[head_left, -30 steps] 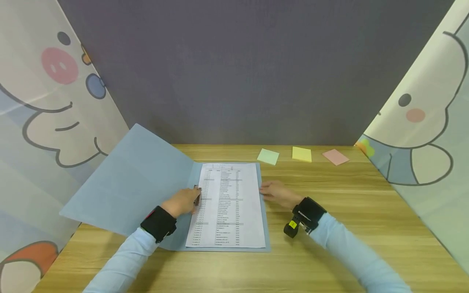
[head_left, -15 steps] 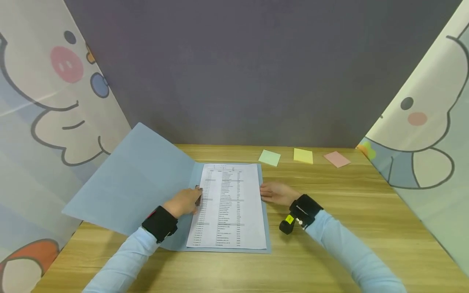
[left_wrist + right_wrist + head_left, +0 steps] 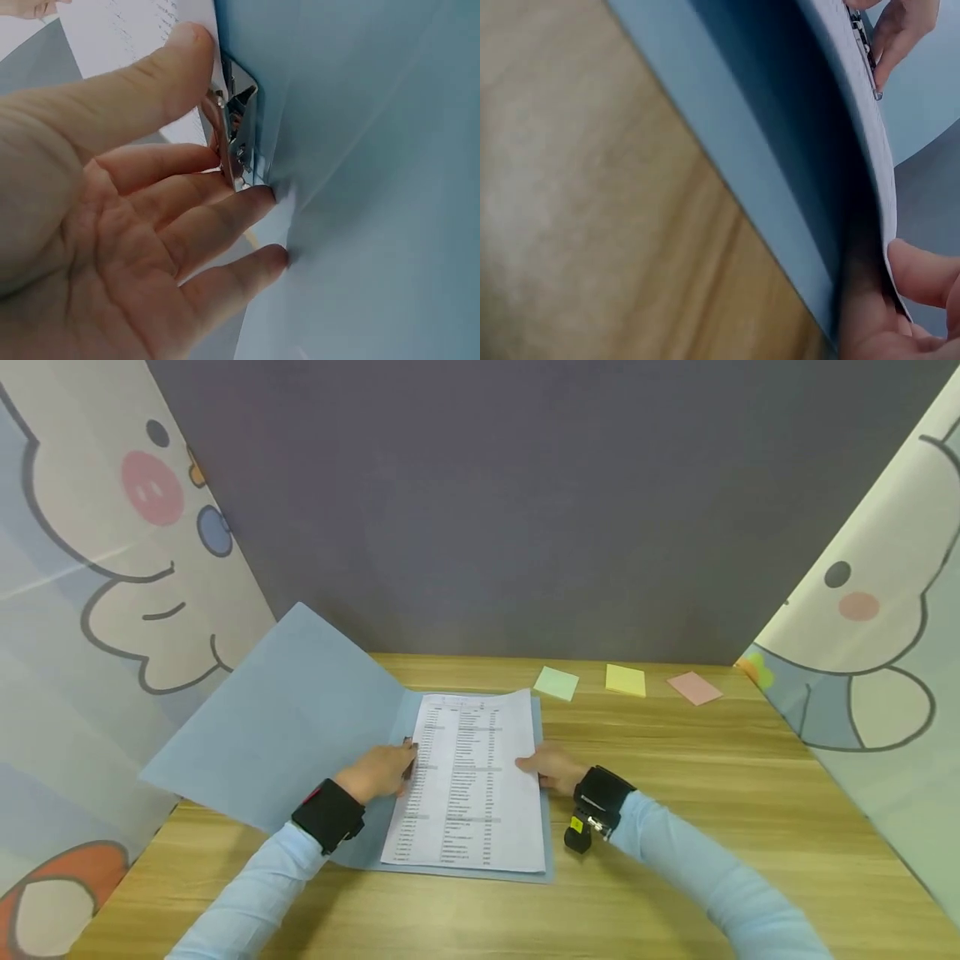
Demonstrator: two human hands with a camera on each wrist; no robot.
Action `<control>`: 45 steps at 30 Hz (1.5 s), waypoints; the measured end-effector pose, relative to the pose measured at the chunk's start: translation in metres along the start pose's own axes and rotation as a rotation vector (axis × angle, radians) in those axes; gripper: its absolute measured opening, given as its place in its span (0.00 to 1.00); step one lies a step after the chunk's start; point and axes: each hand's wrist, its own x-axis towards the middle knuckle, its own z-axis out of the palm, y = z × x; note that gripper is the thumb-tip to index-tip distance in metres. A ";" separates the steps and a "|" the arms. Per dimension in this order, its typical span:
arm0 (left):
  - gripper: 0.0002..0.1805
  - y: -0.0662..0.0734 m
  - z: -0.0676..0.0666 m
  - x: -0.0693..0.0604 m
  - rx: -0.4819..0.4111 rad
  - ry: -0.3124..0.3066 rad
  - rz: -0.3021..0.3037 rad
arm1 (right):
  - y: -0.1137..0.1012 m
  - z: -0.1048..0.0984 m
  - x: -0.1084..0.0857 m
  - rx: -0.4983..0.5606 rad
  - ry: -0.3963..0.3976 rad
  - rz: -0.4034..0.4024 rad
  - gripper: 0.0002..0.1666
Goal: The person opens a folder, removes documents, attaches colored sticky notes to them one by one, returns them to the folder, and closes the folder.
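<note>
Light-blue folder (image 3: pixel 292 718), cover tilted up toward 10 o'clock; left hand (image 3: pixel 372 772) at 9 o'clock of the sheets, thumb and forefinger pinching a silver metal clip (image 3: pixel 244 135) by the spine, other fingers spread; white printed paper sheets (image 3: pixel 465 785) lie inside; right hand (image 3: pixel 552 767) at 3 o'clock pinches their edge, thumb over, fingers under, edge raised; square green note (image 3: pixel 557 683), yellow note (image 3: pixel 626 680), pink note (image 3: pixel 694 687) at 1 to 2 o'clock

Soft light and faint shadows in the head view, dimmer wrist views, blurred table (image 3: pixel 622 217) at right wrist.

papers (image 3: pixel 468 785), metal clip (image 3: pixel 240 127), open blue folder (image 3: pixel 288 727)
</note>
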 end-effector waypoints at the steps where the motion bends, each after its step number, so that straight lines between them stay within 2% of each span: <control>1: 0.38 -0.001 0.000 0.000 -0.007 -0.009 0.006 | 0.000 0.001 0.000 0.000 0.008 0.006 0.15; 4: 0.37 -0.004 -0.004 -0.001 -0.039 -0.025 0.006 | 0.000 0.001 0.000 -0.022 0.010 0.011 0.15; 8: 0.38 -0.009 -0.015 0.001 -0.079 -0.023 -0.033 | 0.000 -0.002 0.003 -0.050 -0.004 0.012 0.18; 11: 0.40 -0.015 -0.018 0.004 -0.090 -0.031 -0.037 | 0.000 -0.006 0.008 -0.059 -0.024 0.013 0.18; 19: 0.44 -0.024 -0.013 0.011 -0.152 -0.076 -0.038 | -0.004 -0.008 0.009 -0.073 -0.031 0.043 0.18; 33: 0.46 -0.025 -0.009 0.015 -0.146 -0.019 -0.068 | -0.004 -0.009 0.005 -0.114 -0.016 0.023 0.16; 41: 0.46 -0.024 -0.007 0.019 -0.129 0.006 -0.033 | -0.004 -0.009 0.004 -0.116 -0.011 -0.007 0.14; 45: 0.45 -0.024 -0.005 0.016 -0.151 -0.021 -0.019 | -0.003 -0.007 0.003 -0.095 -0.027 -0.012 0.15</control>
